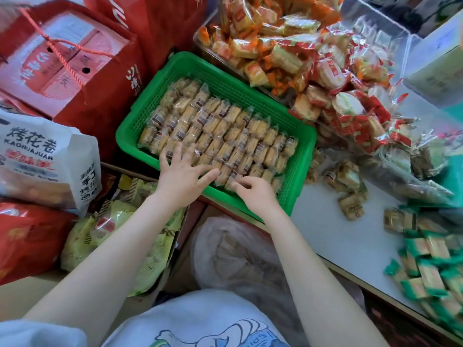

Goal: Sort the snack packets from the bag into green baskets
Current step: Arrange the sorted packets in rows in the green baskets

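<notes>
a red gift box point(62, 61) with a cord handle stands far left, a red bag point(150, 23) behind it. a white bag point(45, 159) with black lettering lies left, above a red packet point(27, 241). yellow packets point(120, 234) fill a carton near left. the white table point(345, 236) runs along the right.

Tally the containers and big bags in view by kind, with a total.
Green basket: 1
Clear tray: 1
Red gift bags: 2
White snack bag: 1
Clear plastic bag: 1
Total: 6
</notes>
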`<state>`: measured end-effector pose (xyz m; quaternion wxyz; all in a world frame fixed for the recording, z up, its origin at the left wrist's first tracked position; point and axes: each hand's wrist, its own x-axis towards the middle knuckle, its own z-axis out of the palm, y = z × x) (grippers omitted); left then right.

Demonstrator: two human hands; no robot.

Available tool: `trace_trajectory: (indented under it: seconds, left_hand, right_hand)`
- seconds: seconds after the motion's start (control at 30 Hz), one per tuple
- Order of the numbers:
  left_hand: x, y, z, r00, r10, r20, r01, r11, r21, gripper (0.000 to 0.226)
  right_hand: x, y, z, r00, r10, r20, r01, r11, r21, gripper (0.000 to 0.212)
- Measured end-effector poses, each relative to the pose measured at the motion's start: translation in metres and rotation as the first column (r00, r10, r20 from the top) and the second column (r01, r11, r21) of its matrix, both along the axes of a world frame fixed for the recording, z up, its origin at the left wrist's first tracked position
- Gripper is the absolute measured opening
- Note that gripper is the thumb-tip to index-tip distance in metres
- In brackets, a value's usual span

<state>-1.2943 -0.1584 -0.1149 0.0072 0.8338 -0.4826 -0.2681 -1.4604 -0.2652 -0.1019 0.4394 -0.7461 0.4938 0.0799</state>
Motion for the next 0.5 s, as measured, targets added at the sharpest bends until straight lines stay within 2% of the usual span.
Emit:
trace_trajectory:
  seconds: [0.07,0.1,0.17,0.23,0.27,0.37,0.43,0.5]
  left_hand:
    - [-0.025,-0.007,0.000,0.996,0.072,-0.056,-0.082,0.975,-0.206,0.059]
    - [-0.045,-0.012,0.002,0.994,0.074,-0.084,-0.099,0.929,-0.357,0.056]
    - [-0.099,-0.025,0.008,0.996,0.010,-0.087,-0.064,0.766,-0.640,0.046]
    - [-0.163,-0.039,0.012,0.989,-0.095,-0.113,-0.027,0.638,-0.769,0.032]
    - [-0.194,-0.046,0.011,0.977,-0.156,-0.147,-0.016,0.629,-0.777,0.027]
    - [-0.273,-0.064,-0.009,0.933,-0.266,-0.242,0.039,0.743,-0.668,0.030]
    - [-0.307,-0.077,-0.038,0.923,-0.286,-0.257,0.110,0.837,-0.536,0.043]
    - [-0.327,-0.091,-0.073,0.949,-0.251,-0.192,0.167,0.914,-0.370,0.059]
  right_hand:
    - [-0.029,-0.002,0.011,0.983,-0.093,0.158,0.102,0.994,-0.047,0.022]
    - [-0.046,-0.003,0.015,0.962,-0.159,0.223,0.178,0.982,-0.066,0.020]
    - [-0.087,-0.013,0.019,0.896,-0.313,0.316,0.348,0.936,-0.059,0.018]
    - [-0.137,-0.027,0.018,0.797,-0.490,0.354,0.528,0.849,-0.013,0.023]
    - [-0.165,-0.035,0.014,0.754,-0.566,0.332,0.601,0.799,-0.003,0.023]
    - [-0.252,-0.049,-0.008,0.675,-0.723,0.148,0.732,0.681,-0.011,0.016]
    - [-0.305,-0.053,-0.028,0.636,-0.771,0.030,0.772,0.635,-0.024,0.013]
    - [-0.344,-0.062,-0.045,0.618,-0.786,-0.011,0.785,0.618,-0.049,0.009]
